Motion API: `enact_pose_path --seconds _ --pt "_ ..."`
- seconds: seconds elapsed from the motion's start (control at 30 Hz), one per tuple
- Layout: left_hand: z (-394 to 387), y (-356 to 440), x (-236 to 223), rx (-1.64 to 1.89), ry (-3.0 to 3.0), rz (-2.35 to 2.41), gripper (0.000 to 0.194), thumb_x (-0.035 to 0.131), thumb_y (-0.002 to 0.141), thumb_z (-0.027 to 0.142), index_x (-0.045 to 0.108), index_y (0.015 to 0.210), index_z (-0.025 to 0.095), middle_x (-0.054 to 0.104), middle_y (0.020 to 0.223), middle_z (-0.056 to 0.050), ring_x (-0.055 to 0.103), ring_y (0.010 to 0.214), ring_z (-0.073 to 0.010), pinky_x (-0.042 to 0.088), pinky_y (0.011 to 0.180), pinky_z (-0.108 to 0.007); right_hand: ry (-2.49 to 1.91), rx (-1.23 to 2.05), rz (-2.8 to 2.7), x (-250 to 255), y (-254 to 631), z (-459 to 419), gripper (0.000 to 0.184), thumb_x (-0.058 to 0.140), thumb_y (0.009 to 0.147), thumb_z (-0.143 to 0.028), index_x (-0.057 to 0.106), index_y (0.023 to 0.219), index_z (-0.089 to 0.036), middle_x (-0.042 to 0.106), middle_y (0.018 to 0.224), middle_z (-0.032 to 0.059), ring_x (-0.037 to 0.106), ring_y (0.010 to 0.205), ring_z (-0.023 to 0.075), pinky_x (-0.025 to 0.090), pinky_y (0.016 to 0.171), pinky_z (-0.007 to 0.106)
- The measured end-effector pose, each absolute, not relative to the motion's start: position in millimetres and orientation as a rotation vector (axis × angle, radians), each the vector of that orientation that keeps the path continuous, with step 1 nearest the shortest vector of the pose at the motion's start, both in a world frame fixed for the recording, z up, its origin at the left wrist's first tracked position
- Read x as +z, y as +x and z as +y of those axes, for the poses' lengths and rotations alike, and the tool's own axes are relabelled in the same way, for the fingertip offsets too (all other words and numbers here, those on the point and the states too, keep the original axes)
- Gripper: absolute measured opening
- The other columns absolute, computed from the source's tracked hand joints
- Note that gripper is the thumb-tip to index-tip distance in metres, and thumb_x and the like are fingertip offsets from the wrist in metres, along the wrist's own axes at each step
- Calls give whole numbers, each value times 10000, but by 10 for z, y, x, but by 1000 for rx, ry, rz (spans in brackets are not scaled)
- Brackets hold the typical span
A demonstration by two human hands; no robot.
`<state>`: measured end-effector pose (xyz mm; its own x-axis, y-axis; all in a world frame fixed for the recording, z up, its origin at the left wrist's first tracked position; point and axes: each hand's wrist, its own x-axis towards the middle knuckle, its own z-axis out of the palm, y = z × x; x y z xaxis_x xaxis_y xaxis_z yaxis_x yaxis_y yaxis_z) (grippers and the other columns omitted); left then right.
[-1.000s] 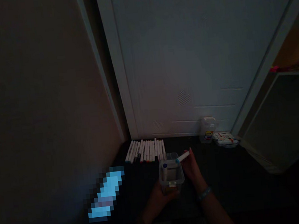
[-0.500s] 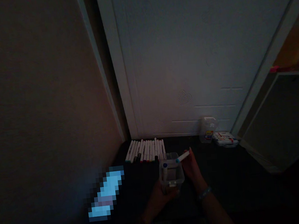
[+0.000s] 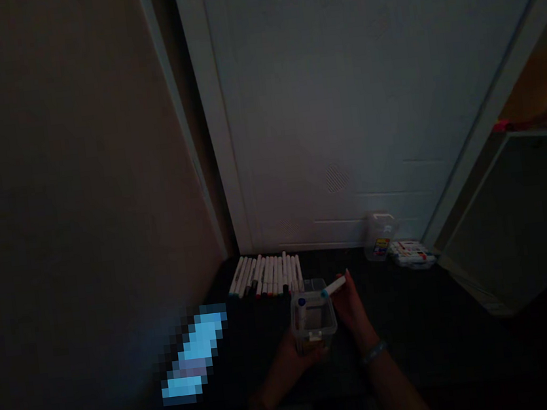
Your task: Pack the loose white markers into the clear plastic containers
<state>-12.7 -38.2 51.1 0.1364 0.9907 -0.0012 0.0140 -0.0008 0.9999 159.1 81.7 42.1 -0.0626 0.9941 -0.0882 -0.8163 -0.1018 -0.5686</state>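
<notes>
- ok so the table (image 3: 429, 319) butts up against the door panel (image 3: 291, 98) at the back, wall (image 3: 75, 155) to the left
- marker row (image 3: 266, 276) is side by side at the back left of the table, just behind the tub (image 3: 322, 318) and a bit left
- tub's front and center, in the left hand (image 3: 294, 358)
- 1 marker inside it (image 3: 302, 313), over on the left side
- another marker (image 3: 335, 286) is in the right hand (image 3: 348, 303), slanting, 1 end at the tub's right rim
- back right: container (image 3: 381, 239) upright by the panel, pack (image 3: 413, 253) just right of it
- pixelated item (image 3: 194, 355) sits left of the tub, can't tell what's under it
</notes>
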Motion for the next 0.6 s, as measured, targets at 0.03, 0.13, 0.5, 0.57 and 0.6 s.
enact_pose_path --seconds 0.03,0.13,0.5,0.57,0.6 --pt "-382 -124 518 1097 1282 1110 621 807 645 329 557 1191 172 650 1150 -116 605 1074 -268 465 958 -372 -545 1604 -435 421 1591 818 283 735 714 -506 650 767 -241 647 642 -64 608 609 120 488 642 266" --pt "-379 -122 516 1101 1286 1103 650 807 644 328 541 1217 173 653 1136 -113 605 1072 -270 465 959 -378 -568 1623 -446 435 1592 810 310 724 716 -531 652 781 -237 646 635 -54 623 629 133 493 651 276" --pt "-367 -135 441 1098 1278 1110 671 805 643 368 542 1231 177 668 1085 -102 629 1021 -271 495 911 -378 -586 1489 -456 595 1672 782 247 710 742 -492 643 787 -258 634 665 -64 590 633 124 478 661 270" --pt "-362 -140 437 1113 1294 1099 718 806 645 356 512 1275 177 666 1077 -100 631 1022 -273 498 916 -381 -605 1376 -537 778 1766 743 253 677 769 -503 637 770 -252 597 654 -59 536 602 115 450 636 259" --pt "-359 -141 435 1118 1303 1100 733 809 642 347 501 1287 183 663 1083 -98 628 1028 -274 496 923 -384 -615 1323 -620 903 1820 704 267 649 790 -514 639 780 -247 573 652 -54 504 592 112 430 620 253"
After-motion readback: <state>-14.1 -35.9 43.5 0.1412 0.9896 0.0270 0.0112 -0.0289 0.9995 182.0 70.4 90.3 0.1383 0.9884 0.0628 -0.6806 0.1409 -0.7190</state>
